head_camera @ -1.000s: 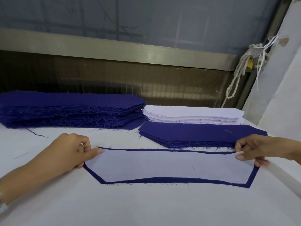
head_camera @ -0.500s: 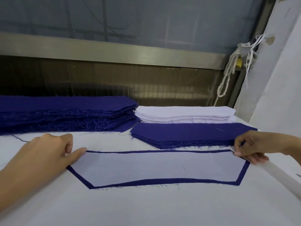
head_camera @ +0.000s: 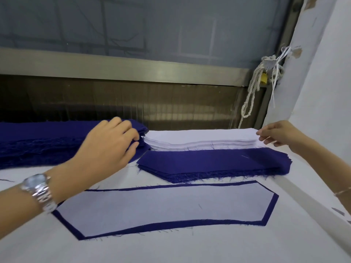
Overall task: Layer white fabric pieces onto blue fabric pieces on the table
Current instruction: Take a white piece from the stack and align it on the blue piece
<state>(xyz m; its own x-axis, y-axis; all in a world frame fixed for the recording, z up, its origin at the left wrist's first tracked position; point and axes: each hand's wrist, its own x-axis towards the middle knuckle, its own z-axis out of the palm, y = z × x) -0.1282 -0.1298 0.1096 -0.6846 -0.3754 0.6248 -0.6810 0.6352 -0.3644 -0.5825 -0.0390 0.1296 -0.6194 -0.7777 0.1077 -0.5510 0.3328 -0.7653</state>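
A white fabric piece [head_camera: 161,205] lies flat on a blue fabric piece [head_camera: 272,205] near me, with the blue showing as a border all round. Behind it sits a low stack of blue pieces [head_camera: 209,162], and behind that a stack of white pieces [head_camera: 199,139]. My left hand [head_camera: 110,143] reaches to the left end of the white stack with its fingers curled. Whether it holds a piece is hidden. My right hand [head_camera: 275,135] pinches the right end of the top white piece.
A tall stack of frayed blue fabric [head_camera: 38,141] fills the back left of the white table [head_camera: 171,247]. A metal-framed window [head_camera: 133,67] runs behind. A knotted white rope [head_camera: 254,92] hangs at the back right beside a white wall [head_camera: 322,92].
Both hands have left the ends of the layered piece and moved back to the two ends of the white stack. The layered piece stays flat on the table.
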